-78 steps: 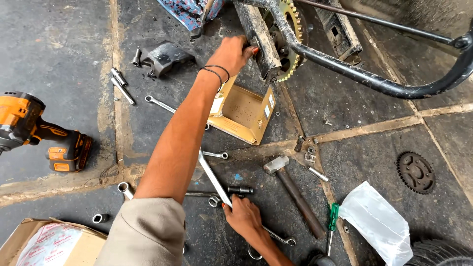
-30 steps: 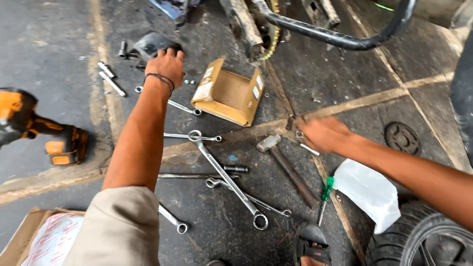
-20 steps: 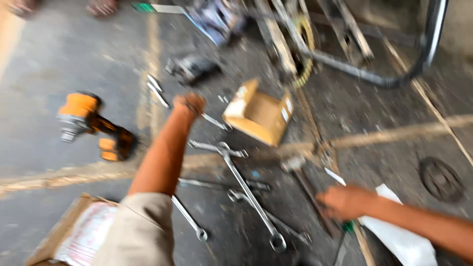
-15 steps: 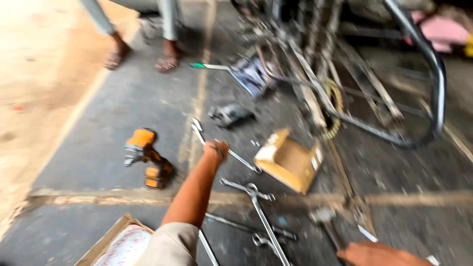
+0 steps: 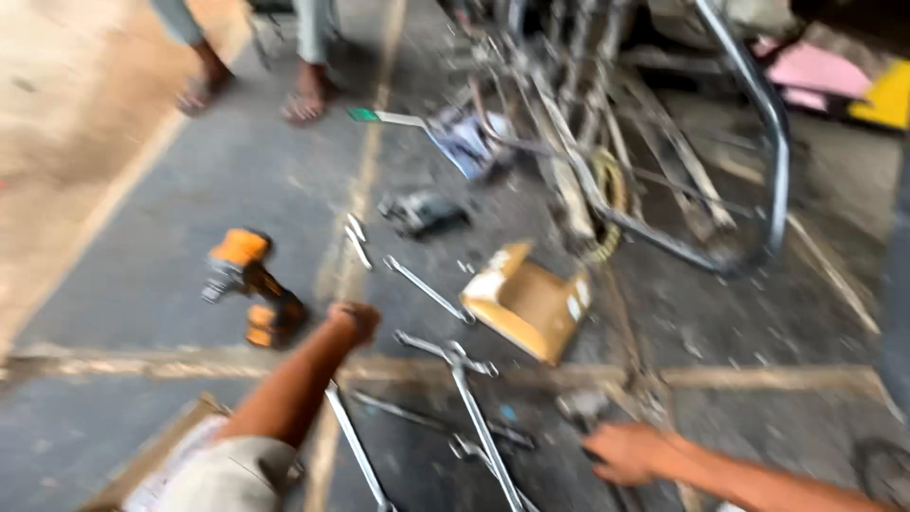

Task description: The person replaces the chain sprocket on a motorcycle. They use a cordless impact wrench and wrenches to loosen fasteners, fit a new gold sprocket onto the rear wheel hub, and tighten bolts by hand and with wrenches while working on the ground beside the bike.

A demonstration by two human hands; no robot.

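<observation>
Beside the open yellow cardboard box [image 5: 527, 305] on the floor, the left hand [image 5: 354, 322] is curled shut holding nothing visible, the right hand [image 5: 624, 452] rests half-closed by a hammer head [image 5: 581, 406], wrenches [image 5: 479, 427] lying loose, unpicked.

On the floor [image 5: 142, 284], a cordless drill [image 5: 251, 289] lies just left of the left hand [image 5: 355, 320]. Wrenches [image 5: 474, 417] lie between both hands; an open cardboard box [image 5: 526, 301] sits beyond them. The right hand [image 5: 626, 453] rests near a hammer [image 5: 583, 408].
</observation>
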